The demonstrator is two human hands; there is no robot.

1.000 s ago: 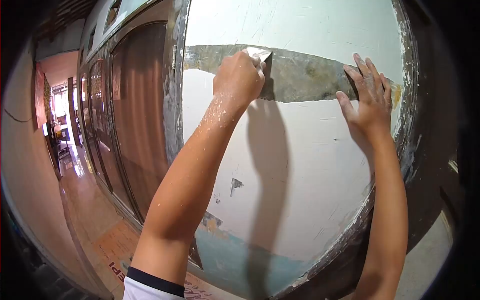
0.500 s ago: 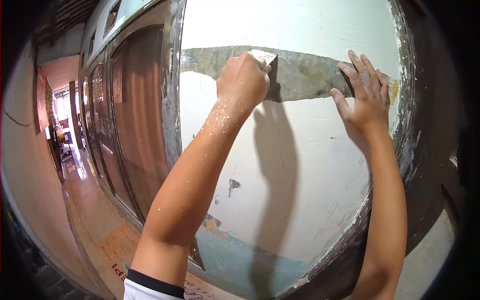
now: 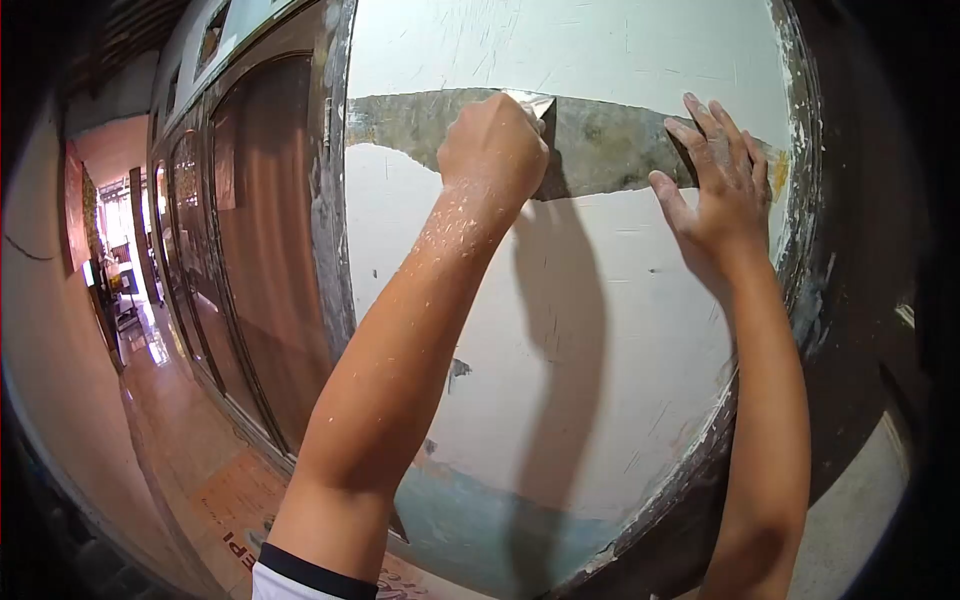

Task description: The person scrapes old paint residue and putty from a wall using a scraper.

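Note:
My left hand (image 3: 492,148) is closed in a fist around a scraper (image 3: 541,106). Only a pale corner of its blade shows past my knuckles, at the upper edge of a bared grey-brown band (image 3: 610,145) on the wall; the handle is hidden in my grip. White flakes dot my left wrist and forearm. Further right, my right hand (image 3: 722,175) rests with spread fingers against the wall, its fingertips over the band's right end and dusty white. White paint (image 3: 480,330) covers the wall above and below the band, with scratches and small chips.
Left of the panel stand a wooden frame and a door with a brown curtained pane (image 3: 275,220). A printed cardboard sheet (image 3: 238,505) lies on the tiled floor. A dark, paint-specked frame (image 3: 805,200) edges the wall at right. A corridor runs back at far left.
My left fist with the scraper has shifted slightly along the band's upper edge. The view has turned a little; my right hand keeps its place on the wall.

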